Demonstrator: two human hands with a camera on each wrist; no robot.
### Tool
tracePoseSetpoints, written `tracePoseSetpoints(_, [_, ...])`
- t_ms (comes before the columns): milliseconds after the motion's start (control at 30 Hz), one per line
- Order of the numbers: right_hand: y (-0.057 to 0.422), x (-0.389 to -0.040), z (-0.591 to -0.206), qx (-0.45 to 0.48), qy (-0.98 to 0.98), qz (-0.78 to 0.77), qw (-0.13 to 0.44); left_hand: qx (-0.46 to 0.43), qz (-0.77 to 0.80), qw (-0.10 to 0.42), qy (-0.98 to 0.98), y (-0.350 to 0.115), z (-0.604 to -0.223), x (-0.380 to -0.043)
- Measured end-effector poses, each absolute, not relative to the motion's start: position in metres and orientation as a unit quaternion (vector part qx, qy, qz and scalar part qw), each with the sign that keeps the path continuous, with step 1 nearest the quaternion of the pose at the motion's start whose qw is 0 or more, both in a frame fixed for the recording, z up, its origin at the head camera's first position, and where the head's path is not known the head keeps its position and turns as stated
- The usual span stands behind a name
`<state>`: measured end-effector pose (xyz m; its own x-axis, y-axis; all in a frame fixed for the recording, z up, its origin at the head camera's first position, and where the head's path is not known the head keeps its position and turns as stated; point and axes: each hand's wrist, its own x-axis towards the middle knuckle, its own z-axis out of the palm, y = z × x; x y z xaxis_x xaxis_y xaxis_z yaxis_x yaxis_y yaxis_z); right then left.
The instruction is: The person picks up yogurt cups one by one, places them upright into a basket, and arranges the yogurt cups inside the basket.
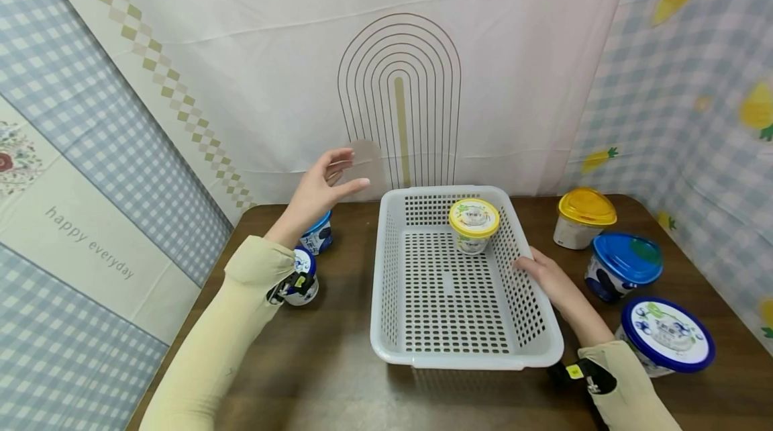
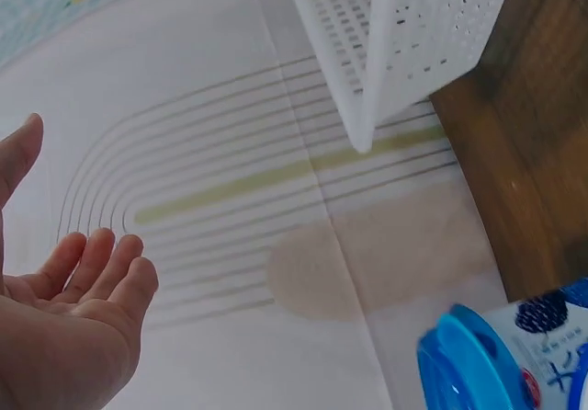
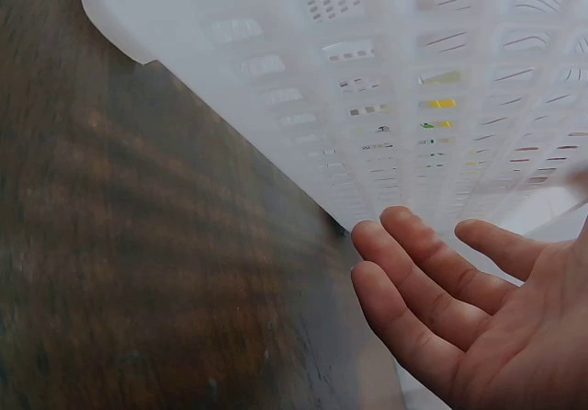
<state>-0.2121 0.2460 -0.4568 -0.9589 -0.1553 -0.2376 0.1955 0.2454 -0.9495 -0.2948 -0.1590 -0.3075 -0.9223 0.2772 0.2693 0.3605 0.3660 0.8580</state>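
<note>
A white perforated plastic basket point(image 1: 447, 358) sits mid-table. Inside, towards its back right corner, stands a small yellow-lidded tub point(image 1: 474, 223). At the basket's right side, my right hand point(image 1: 546, 276) holds the rim, thumb over the edge. Its fingers point(image 3: 427, 286) lie along the outside of the perforated wall, loosely bent, in the right wrist view. My left hand point(image 1: 323, 186) is raised left of the basket, thumb and fingers spread apart, holding nothing. Beneath the left forearm are a blue-lidded tub point(image 1: 318, 236) and a white tub with a dark blue rim point(image 1: 304, 290), both partly hidden.
On the right stand a yellow-lidded tub point(image 1: 582, 216), a bright blue-lidded tub point(image 1: 625, 266) and a large tub with a white-and-blue lid point(image 1: 667, 333). A patterned cloth point(image 1: 290, 82) hangs behind the brown table point(image 1: 302, 377), with checked cloth on both sides.
</note>
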Motion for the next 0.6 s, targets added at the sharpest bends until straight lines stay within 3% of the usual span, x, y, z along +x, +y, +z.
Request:
tracePoseSetpoints(233, [0.247, -0.211, -0.460, 0.009, 0.772, -0.621, 0.137, -0.186, -0.544, 0.030, -0.817, -0.190, -0.315, -0.286])
tracePoseSetpoints(600, [0.248, -0.211, -0.459, 0.009, 0.769, -0.625, 0.133, -0.142, -0.561, 0.056, -0.814, -0.246, -0.333, -0.255])
